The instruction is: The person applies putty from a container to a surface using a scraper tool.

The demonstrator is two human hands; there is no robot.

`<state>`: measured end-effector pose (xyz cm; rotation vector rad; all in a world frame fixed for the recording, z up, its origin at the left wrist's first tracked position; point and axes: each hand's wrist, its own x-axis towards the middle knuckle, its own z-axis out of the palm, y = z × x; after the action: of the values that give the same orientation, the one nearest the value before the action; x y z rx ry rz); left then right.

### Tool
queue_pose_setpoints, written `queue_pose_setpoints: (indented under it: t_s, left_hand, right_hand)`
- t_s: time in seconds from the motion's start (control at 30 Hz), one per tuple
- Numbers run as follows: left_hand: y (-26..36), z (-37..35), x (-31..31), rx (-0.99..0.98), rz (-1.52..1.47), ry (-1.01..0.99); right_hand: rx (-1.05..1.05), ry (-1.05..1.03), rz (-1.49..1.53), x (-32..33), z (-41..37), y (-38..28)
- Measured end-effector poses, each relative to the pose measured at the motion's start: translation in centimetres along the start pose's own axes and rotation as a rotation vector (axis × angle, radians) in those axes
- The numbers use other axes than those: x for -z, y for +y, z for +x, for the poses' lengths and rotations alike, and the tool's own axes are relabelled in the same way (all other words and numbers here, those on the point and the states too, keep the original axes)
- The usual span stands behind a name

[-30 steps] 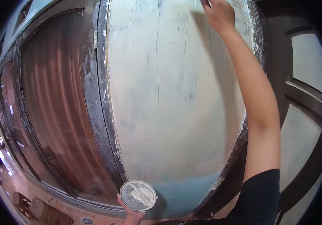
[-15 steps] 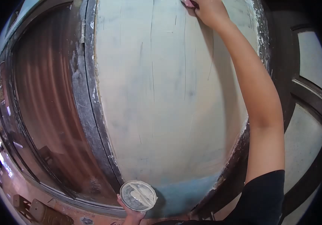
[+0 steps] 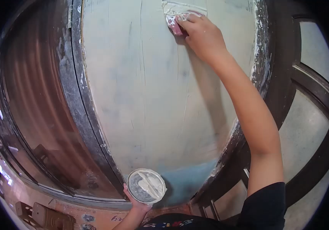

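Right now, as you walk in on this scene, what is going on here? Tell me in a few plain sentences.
A person is working on a pale wall panel. The right hand, raised high, presses a pink-handled scraper against the panel near its top, just under a fresh white smear. The left hand, low down, holds a round tub with white paste in it. A bluish strip along the panel's bottom is uncovered.
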<state>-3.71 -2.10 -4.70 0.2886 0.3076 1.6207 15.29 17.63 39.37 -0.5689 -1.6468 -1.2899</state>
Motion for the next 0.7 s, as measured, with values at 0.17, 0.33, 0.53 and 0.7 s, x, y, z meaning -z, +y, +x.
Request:
queue_pose_setpoints:
  t_s: [0.17,0.33,0.53,0.7]
  left_hand:
    - [0.1,-0.8,-0.8,-0.018,0.017,0.009]
    - [0.2,-1.2,-0.7,-0.029,0.024,0.020]
    - [0.3,-2.2,-0.8,-0.008,0.022,0.047]
    - [0.1,-2.9,-0.4,-0.007,0.009,0.059]
  right_hand:
    - [-0.046,-0.066,0.000,1.1,-3.8,-2.9]
    - [-0.066,-0.106,0.037,1.7,-7.9,-5.8]
    - [-0.082,-0.163,0.109,1.9,-14.7,-9.7]
    - [-0.100,-0.304,0.114,3.3,-22.2,-13.6]
